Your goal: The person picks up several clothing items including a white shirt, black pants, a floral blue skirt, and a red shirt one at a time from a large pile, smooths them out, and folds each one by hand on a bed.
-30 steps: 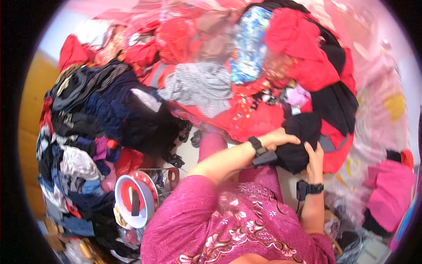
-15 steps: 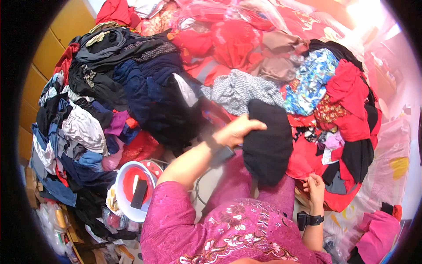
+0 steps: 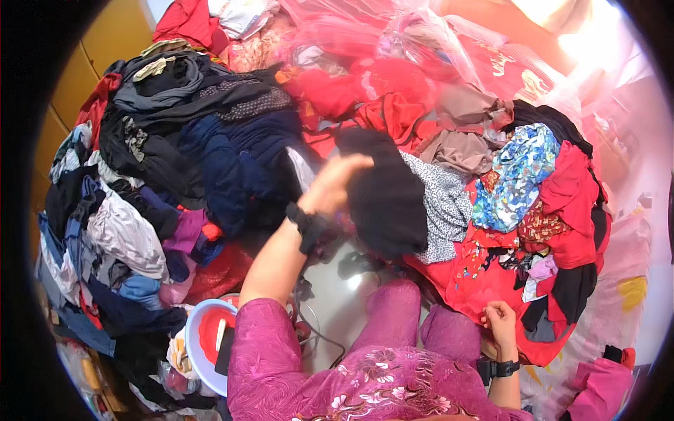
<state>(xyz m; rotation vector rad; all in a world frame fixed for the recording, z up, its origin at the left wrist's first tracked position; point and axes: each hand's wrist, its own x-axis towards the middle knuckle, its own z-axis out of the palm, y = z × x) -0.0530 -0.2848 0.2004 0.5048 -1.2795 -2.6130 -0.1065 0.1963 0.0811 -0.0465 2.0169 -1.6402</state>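
My left hand (image 3: 337, 186) is closed on the edge of a folded black garment (image 3: 387, 203), lifted over the near edge of the heap ahead of me. The garment covers part of a grey-white patterned cloth (image 3: 441, 210) behind it. Down at the right, my right hand (image 3: 500, 323) stays low by the edge of a red cloth (image 3: 467, 277). Its fingers are curled in; whether anything is between them I cannot make out. Just left of the black garment lies a pile of dark navy clothes (image 3: 242, 161).
A blue-rimmed basin (image 3: 193, 344) with a dark phone-like object stands at my left. Around it rise heaps of mixed clothes (image 3: 126, 224). At the right lie a blue floral cloth (image 3: 523, 175) and red garments (image 3: 565, 182). A cable (image 3: 319, 323) runs over the floor.
My left hand has carried the black garment leftward and away from my lap, uncovering floor and more of the red cloth. My right hand stays beside the red cloth, fingers still curled.
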